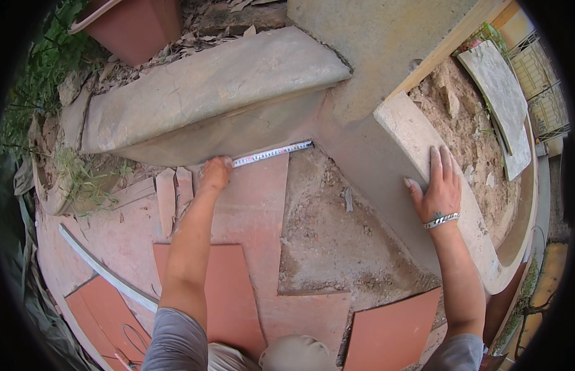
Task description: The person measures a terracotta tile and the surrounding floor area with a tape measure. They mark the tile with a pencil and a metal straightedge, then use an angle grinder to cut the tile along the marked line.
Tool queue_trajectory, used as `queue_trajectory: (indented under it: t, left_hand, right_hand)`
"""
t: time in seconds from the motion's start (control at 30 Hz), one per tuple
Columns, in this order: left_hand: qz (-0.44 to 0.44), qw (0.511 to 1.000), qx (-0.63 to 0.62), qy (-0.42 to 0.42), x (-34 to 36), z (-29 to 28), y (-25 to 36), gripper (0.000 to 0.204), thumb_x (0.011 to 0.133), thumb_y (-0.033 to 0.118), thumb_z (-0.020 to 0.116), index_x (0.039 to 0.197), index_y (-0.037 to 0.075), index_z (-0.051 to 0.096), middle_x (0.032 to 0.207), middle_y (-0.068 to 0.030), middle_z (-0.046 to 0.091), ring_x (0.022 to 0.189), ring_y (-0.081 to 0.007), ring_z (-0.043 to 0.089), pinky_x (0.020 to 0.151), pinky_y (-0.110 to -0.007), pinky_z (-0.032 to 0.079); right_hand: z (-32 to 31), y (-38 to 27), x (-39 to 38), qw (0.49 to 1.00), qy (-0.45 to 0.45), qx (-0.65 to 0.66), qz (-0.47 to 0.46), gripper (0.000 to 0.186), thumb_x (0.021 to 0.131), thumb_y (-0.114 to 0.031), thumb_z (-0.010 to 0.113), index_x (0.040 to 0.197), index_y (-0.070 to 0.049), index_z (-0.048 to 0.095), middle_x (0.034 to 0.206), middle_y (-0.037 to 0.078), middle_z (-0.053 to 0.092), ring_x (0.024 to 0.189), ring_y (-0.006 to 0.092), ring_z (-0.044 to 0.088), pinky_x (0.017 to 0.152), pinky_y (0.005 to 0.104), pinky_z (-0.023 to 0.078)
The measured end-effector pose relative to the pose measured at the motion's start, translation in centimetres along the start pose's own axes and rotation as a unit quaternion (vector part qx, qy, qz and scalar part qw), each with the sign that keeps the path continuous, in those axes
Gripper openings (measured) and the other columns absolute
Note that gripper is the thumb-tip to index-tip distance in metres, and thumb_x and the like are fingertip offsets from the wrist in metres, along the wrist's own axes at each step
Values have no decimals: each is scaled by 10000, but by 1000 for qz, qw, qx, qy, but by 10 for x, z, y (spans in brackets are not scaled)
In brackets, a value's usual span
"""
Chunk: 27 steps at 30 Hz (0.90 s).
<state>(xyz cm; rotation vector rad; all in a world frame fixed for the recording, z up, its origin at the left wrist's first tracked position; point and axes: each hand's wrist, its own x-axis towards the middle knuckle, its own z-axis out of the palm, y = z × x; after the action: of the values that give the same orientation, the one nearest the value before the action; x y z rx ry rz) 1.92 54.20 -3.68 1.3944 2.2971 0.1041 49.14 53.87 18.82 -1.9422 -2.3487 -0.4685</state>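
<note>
Stretching across the frame's upper centre, a white tape measure (pixel 272 154) runs from the left hand (pixel 217 172), whose fingers grip its left end; at centre right, the right hand (pixel 441 195) rests, fingers extended, on a concrete ledge (pixel 406 128).

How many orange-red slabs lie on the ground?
3 visible: the middle slab, partly behind the left forearm; the lower-left slab, by the pale strip; the lower-right slab. A line crosses the lower-left one, so it may be two pieces; more may be hidden.
</note>
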Motion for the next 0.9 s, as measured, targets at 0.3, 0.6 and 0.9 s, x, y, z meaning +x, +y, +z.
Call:
queue_trajectory:
  t: [0.3, 0.6, 0.9]
  left_hand:
    - [5, 1000, -11, 11, -2, 1, 1, 346, 921, 348, 657, 1198, 146, 700, 1167, -205, 688, 1135, -383, 634, 970, -484, 505]
    - [21, 1000, 8, 11, 0, 4, -1, 298, 926, 336, 650, 1145, 142, 708, 1138, -192, 700, 1095, -387, 653, 935, -495, 518]
    - [15, 1000, 15, 15, 0, 4, 1, 294, 926, 341, 647, 1150, 160, 707, 1121, -175, 708, 1094, -374, 658, 929, -494, 523]
  right_hand:
    - [0, 0, 0, 1000, -2, 0, 3, 871, 791, -334, 802, 1503, -61, 381, 1537, 217, 391, 1420, 384, 377, 1137, 486, 336]
    - [0, -1, 0, 1000, -4, 5, 7, 877, 782, -331, 807, 1503, -70, 382, 1539, 209, 392, 1419, 381, 378, 1133, 480, 340]
    - [0, 0, 0, 1000, 4, 0, -1, 875, 782, -331, 807, 1502, -67, 385, 1534, 214, 396, 1416, 383, 382, 1128, 478, 344]
